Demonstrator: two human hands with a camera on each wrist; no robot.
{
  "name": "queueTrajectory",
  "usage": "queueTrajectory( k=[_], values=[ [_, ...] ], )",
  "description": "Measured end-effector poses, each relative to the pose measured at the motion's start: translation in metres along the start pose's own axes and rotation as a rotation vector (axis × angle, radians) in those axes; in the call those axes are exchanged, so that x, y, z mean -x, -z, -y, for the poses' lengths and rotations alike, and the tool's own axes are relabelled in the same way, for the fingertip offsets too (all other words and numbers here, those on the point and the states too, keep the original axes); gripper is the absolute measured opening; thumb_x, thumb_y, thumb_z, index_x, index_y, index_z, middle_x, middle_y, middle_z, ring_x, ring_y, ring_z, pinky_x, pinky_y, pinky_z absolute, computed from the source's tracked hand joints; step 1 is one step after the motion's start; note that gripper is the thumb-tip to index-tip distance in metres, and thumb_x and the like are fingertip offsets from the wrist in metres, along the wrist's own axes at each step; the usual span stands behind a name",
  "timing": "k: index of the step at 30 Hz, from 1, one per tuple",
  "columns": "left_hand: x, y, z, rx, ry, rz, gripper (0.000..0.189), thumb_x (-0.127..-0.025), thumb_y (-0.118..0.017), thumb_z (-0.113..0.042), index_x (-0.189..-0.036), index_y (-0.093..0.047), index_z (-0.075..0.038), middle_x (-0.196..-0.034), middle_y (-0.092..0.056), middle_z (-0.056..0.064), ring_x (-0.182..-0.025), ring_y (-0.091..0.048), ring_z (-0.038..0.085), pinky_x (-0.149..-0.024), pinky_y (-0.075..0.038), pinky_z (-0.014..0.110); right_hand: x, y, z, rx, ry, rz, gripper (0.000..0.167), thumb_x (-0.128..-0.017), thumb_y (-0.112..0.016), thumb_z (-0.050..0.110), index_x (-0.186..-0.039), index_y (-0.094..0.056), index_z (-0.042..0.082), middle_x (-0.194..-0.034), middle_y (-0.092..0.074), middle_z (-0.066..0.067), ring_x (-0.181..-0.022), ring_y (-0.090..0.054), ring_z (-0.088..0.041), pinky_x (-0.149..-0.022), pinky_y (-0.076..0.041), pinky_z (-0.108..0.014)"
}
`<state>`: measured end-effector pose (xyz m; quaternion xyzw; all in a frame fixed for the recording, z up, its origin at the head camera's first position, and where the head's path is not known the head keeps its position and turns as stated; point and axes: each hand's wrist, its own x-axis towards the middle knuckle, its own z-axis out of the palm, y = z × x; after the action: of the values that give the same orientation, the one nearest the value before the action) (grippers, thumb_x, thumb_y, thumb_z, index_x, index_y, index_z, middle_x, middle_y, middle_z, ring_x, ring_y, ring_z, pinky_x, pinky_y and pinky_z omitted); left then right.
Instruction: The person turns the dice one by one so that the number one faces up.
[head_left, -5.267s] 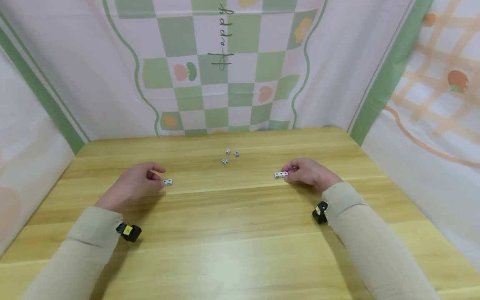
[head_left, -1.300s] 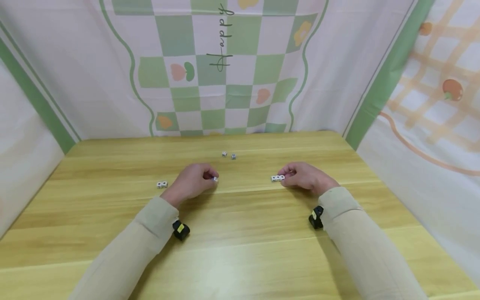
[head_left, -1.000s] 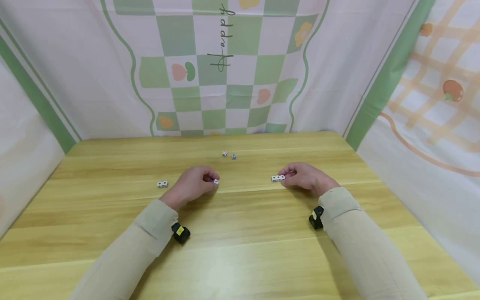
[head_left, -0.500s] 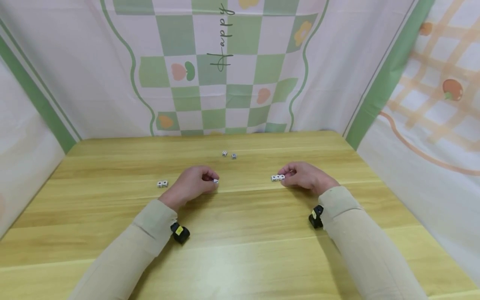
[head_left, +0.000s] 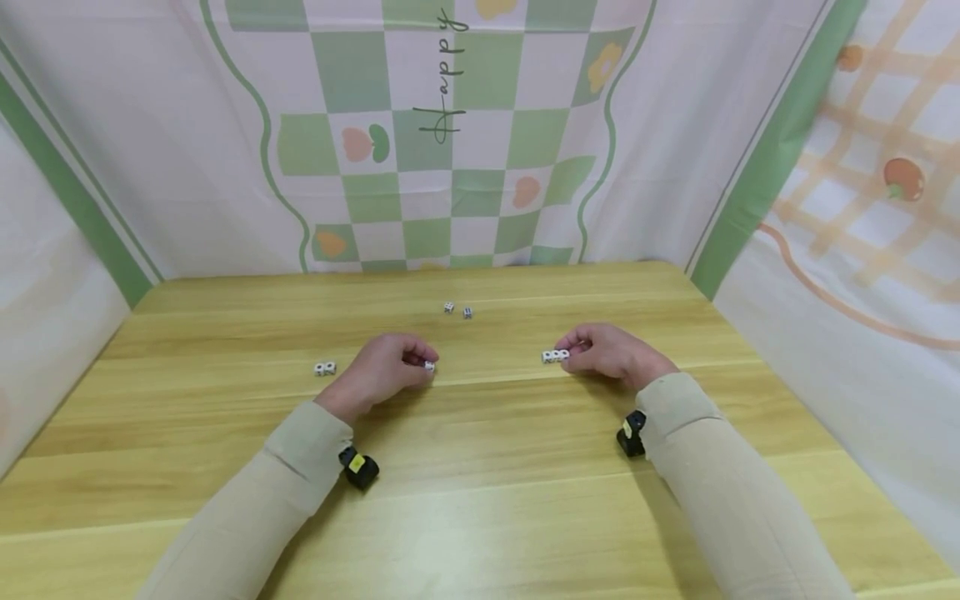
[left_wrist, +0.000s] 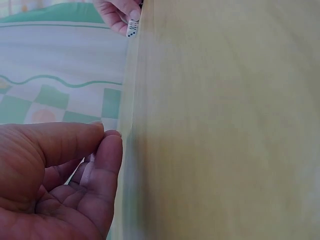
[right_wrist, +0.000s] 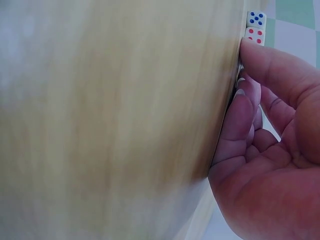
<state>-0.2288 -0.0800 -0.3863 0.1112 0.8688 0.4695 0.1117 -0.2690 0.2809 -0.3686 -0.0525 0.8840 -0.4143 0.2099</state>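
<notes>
The left hand [head_left: 386, 367] pinches a single die [head_left: 429, 366] between thumb and fingertips, near the middle of the table [head_left: 450, 517]; whether that die touches the wood is hard to tell from here, and the left wrist view does not clearly show it; the right hand [head_left: 611, 354] pinches the near end of a row of three dice [head_left: 555, 357], set side by side, with blue and red pips showing in the right wrist view; a pair of dice [head_left: 330, 367] sits to the left of the left hand, the two touching or nearly so; two loose dice, one [head_left: 448, 307] just beside the other [head_left: 468, 313], lie farther back, towards the checked cloth [head_left: 427, 192].
</notes>
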Motion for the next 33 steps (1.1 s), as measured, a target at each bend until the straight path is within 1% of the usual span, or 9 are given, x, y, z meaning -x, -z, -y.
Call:
queueTrajectory(
  k=[5, 11, 16, 26, 33],
  values=[
    [0.0007, 0.0002, 0.0005, 0.011, -0.006, 0.001, 0.021, -0.095, -0.073, -0.011, -0.116, -0.074, -0.008, -0.111, -0.069, 0.005, -0.101, -0.06, 0.02, -0.089, -0.051, 0.035, 0.0005, -0.0004, 0.0001, -0.008, 0.009, 0.002, 0.037, -0.094, -0.074, 0.007, -0.128, -0.063, -0.004, -0.107, -0.063, -0.007, -0.091, -0.054, -0.017, -0.08, -0.046, -0.026],
    [0.0026, 0.0009, -0.0004, 0.033, 0.001, 0.002, 0.023, -0.097, -0.073, -0.014, -0.119, -0.072, -0.008, -0.112, -0.067, 0.006, -0.101, -0.059, 0.021, -0.087, -0.051, 0.034, 0.0006, -0.0004, 0.0, 0.004, -0.004, 0.0, 0.037, -0.095, -0.073, 0.008, -0.129, -0.063, -0.003, -0.11, -0.064, -0.009, -0.094, -0.054, -0.019, -0.083, -0.046, -0.028],
    [0.0027, 0.0009, -0.001, 0.03, 0.0, 0.0, 0.021, -0.099, -0.071, -0.015, -0.119, -0.072, -0.008, -0.112, -0.068, 0.005, -0.1, -0.059, 0.021, -0.086, -0.051, 0.034, -0.0003, -0.0004, -0.001, 0.009, -0.004, -0.001, 0.037, -0.096, -0.073, 0.007, -0.129, -0.063, -0.003, -0.11, -0.065, -0.009, -0.094, -0.054, -0.019, -0.083, -0.046, -0.028],
    [0.0022, 0.0004, 0.0009, 0.059, -0.003, 0.001, 0.019, -0.097, -0.073, -0.012, -0.116, -0.073, -0.008, -0.108, -0.068, 0.006, -0.098, -0.059, 0.021, -0.084, -0.05, 0.033, -0.0005, -0.0004, -0.002, -0.011, -0.007, -0.004, 0.037, -0.094, -0.074, 0.006, -0.128, -0.063, -0.003, -0.106, -0.062, -0.007, -0.091, -0.054, -0.018, -0.079, -0.046, -0.026],
    [0.004, 0.0012, -0.0006, 0.068, 0.014, -0.003, 0.02, -0.096, -0.073, -0.011, -0.116, -0.074, -0.008, -0.11, -0.069, 0.006, -0.098, -0.06, 0.021, -0.084, -0.052, 0.032, 0.0004, -0.0009, -0.0013, -0.009, -0.005, -0.01, 0.036, -0.094, -0.074, 0.006, -0.128, -0.063, -0.003, -0.104, -0.061, -0.006, -0.091, -0.053, -0.018, -0.079, -0.046, -0.026]
  ],
)
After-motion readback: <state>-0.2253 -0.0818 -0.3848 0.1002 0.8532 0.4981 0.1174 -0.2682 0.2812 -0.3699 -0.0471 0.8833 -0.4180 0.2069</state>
